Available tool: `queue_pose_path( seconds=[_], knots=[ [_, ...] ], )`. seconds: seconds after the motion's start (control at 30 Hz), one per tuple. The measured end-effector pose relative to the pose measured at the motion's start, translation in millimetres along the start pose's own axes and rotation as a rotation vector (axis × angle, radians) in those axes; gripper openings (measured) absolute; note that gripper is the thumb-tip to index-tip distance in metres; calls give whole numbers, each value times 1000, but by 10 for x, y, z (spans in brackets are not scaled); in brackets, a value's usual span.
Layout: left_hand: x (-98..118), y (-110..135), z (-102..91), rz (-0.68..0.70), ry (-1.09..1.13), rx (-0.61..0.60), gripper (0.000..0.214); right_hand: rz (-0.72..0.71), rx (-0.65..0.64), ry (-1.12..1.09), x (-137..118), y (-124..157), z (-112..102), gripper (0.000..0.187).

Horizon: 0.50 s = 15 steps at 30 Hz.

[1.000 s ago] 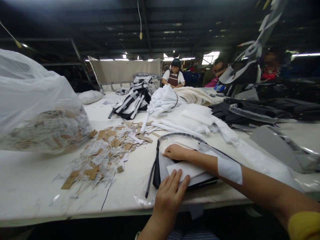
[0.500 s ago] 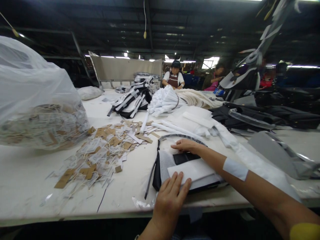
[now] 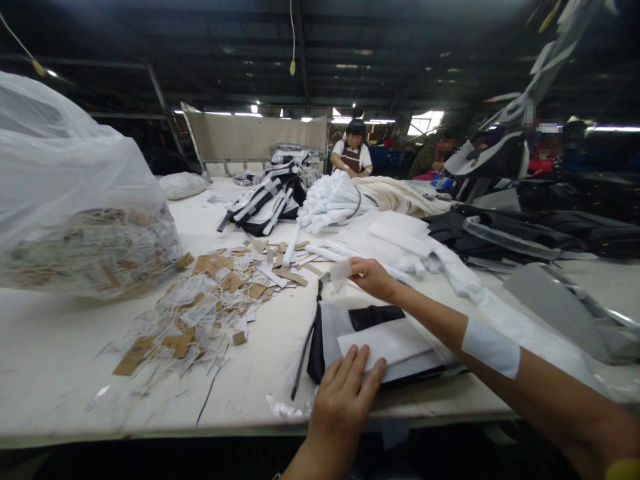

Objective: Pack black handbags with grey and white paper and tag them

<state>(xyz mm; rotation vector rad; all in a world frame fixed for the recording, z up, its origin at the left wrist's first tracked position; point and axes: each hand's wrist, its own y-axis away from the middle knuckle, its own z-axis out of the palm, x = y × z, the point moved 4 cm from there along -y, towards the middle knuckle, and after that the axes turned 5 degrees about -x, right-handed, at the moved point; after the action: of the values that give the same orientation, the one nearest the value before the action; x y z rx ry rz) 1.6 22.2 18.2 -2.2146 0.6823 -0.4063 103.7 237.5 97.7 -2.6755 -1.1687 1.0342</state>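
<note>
Bag (image 3: 377, 317) lying just beyond the left hand (image 3: 339, 408) and out to its right, long axis crosswise; white sheet (image 3: 387, 340) on top, under that nearer hand's spread fingers; farther off, pale film (image 3: 340, 274) pinched in the right hand (image 3: 374, 279).

Table (image 3: 55, 373): pale, flat top
Left: translucent sack (image 3: 75, 173) — loose tags (image 3: 205, 300) heaped beside it
Near edge: black bag (image 3: 367, 317)
Middle: bundled white rods (image 3: 327, 200)
Right: grey piece (image 3: 545, 307) — black pieces (image 3: 575, 233) farther back

Bag (image 3: 315, 359): smooth lthr-look. Tags (image 3: 232, 284): matt cardbd. Sack (image 3: 95, 170): thin plstc.
</note>
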Motion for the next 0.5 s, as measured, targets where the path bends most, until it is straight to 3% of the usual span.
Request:
queue_pose_path(
  seconds=[0.07,0.17,0.37,0.5],
  knots=[
    [-5,-10,-16,3,-12,-2,39,-69,-88,111,18,86,52,31],
    [-8,-47,-54,51,-39,-47,39,24,-144,275,142,159,143,35],
    [-21,-93,-118,72,-52,-84,38,181,105,400,286,-67,103,45],
    [-9,-65,-74,57,-56,-48,39,171,99,441,362,-267,113,46]
  ],
)
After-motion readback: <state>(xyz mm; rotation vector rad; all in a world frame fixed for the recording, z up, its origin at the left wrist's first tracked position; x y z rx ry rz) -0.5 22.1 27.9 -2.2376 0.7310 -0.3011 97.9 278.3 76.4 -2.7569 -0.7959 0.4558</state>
